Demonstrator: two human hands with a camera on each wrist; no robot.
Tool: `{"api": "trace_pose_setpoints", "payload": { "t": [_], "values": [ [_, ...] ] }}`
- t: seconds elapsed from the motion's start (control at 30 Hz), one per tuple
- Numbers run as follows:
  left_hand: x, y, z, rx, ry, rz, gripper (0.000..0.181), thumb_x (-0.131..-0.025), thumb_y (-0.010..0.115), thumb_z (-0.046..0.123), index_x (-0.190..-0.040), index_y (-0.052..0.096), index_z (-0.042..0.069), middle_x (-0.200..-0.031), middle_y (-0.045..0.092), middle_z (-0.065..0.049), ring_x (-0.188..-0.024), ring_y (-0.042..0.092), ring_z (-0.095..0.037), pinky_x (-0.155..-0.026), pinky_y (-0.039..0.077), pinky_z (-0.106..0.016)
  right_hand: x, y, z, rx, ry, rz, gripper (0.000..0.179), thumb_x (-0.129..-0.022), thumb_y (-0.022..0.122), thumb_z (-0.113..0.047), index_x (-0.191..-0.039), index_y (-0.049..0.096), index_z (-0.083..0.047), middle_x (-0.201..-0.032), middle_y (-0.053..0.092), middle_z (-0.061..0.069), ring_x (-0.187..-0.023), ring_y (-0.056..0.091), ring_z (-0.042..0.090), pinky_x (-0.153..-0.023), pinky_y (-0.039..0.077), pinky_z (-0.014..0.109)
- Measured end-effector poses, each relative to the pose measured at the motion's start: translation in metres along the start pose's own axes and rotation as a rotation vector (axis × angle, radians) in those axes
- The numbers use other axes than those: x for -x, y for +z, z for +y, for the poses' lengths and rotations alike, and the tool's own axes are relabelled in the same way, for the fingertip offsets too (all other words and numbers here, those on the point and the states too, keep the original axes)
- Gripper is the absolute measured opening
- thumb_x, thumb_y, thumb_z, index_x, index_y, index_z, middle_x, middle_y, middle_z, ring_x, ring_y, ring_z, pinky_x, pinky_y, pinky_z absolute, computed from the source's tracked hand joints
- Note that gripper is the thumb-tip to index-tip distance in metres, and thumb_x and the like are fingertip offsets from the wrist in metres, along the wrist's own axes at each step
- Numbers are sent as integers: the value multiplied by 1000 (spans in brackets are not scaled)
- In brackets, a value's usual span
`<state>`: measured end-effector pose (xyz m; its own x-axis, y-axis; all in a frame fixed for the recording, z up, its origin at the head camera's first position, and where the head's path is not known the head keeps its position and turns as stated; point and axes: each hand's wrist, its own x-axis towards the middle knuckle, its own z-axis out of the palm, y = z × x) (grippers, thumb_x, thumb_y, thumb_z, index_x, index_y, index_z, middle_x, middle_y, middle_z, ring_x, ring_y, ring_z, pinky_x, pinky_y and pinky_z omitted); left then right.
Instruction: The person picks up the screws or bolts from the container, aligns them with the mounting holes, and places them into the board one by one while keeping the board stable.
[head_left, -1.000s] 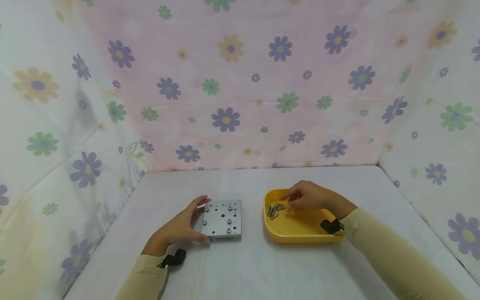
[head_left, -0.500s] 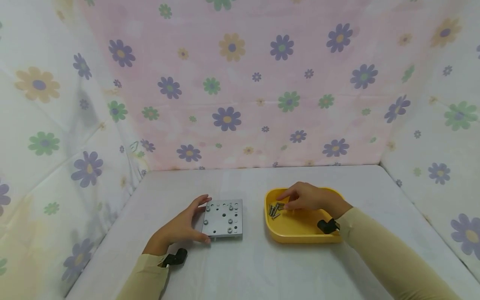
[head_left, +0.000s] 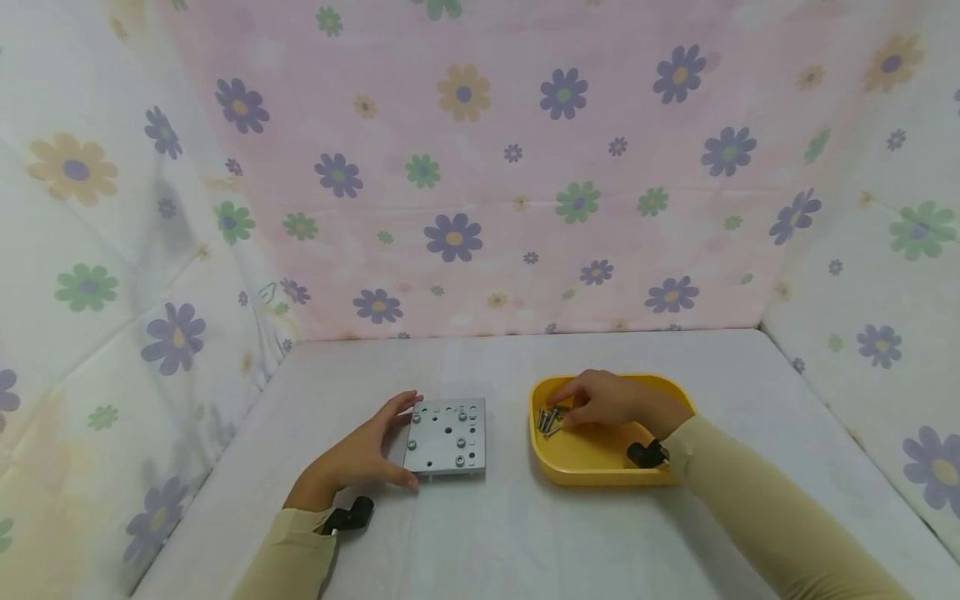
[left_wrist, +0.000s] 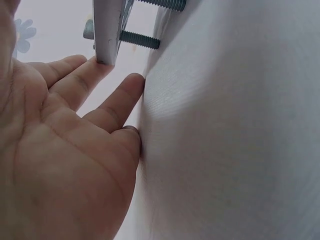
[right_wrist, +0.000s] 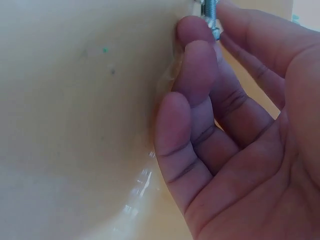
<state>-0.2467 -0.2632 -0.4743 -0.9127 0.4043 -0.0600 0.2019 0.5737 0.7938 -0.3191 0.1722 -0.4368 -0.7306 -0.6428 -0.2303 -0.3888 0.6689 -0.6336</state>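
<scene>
My left hand (head_left: pixel 358 457) holds a square silver metal plate (head_left: pixel 435 446) at its left side, thumb at the front edge and fingers at the back corner. Several socket head screws (head_left: pixel 461 443) sit in the plate's holes. In the left wrist view, threaded screw shanks (left_wrist: pixel 141 40) stick out below the plate (left_wrist: pixel 107 32), towards the cloth. My right hand (head_left: pixel 609 398) reaches into a yellow tray (head_left: pixel 600 477), thumb and index finger apart around a small heap of loose screws (head_left: pixel 546 419). One screw (right_wrist: pixel 210 17) shows beside the fingertips in the right wrist view.
A white cloth (head_left: pixel 480 533) covers the table. Flower-printed curtains (head_left: pixel 480 167) stand at the back and on both sides. The tray's raised rim lies to the right of the plate. A black wrist camera (head_left: pixel 349 514) is strapped to the left wrist, another (head_left: pixel 647 454) to the right.
My right hand has moved left and a little lower in the tray, its fingertips coming to the loose screws. My left hand and the plate have stayed in place.
</scene>
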Motion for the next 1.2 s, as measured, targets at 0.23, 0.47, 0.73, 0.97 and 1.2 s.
{"api": "trace_pose_setpoints", "payload": {
  "t": [0.23, 0.47, 0.73, 0.97, 1.2],
  "values": [
    [1, 0, 3, 17, -2, 5, 133, -56, 102, 30, -162, 23, 35, -172, 25, 2, -156, 30, -32, -125, 10, -67, -3, 2, -2, 4, 21, 3, 36, -96, 74, -22, -132, 72, -25, -94, 70, -2, -77, 60, 15, -68, 48, 27],
    [1, 0, 2, 12, 3, 8, 132, -56, 102, 31, -162, 24, 34, -171, 26, 3, -157, 30, -32, -125, 9, -67, -3, 2, -4, 8, 40, 17, 28, -96, 74, -20, -124, 76, -25, -92, 69, -2, -76, 58, 16, -67, 46, 28],
    [1, 0, 2, 23, 13, 3, 132, -56, 102, 31, -161, 23, 37, -171, 26, 4, -157, 30, -32, -125, 10, -66, -4, 4, -1, 29, 55, 44, 18, -96, 73, -17, -113, 78, -22, -89, 69, -4, -76, 60, 15, -69, 51, 29],
    [2, -2, 1, 19, -8, 7, 135, -54, 103, 33, -163, 23, 31, -171, 27, 5, -157, 30, -31, -125, 8, -67, -6, 6, -2, 43, 74, 47, 16, -96, 73, -17, -111, 78, -21, -91, 69, -5, -78, 60, 14, -70, 50, 29],
    [0, -1, 1, 27, -8, -6, 137, -54, 104, 33, -163, 22, 31, -171, 26, 8, -157, 30, -28, -127, 8, -63, -6, 5, 0, 54, 86, 58, 11, -94, 76, -15, -104, 78, -20, -87, 69, -5, -77, 61, 14, -70, 52, 29]
  ]
}}
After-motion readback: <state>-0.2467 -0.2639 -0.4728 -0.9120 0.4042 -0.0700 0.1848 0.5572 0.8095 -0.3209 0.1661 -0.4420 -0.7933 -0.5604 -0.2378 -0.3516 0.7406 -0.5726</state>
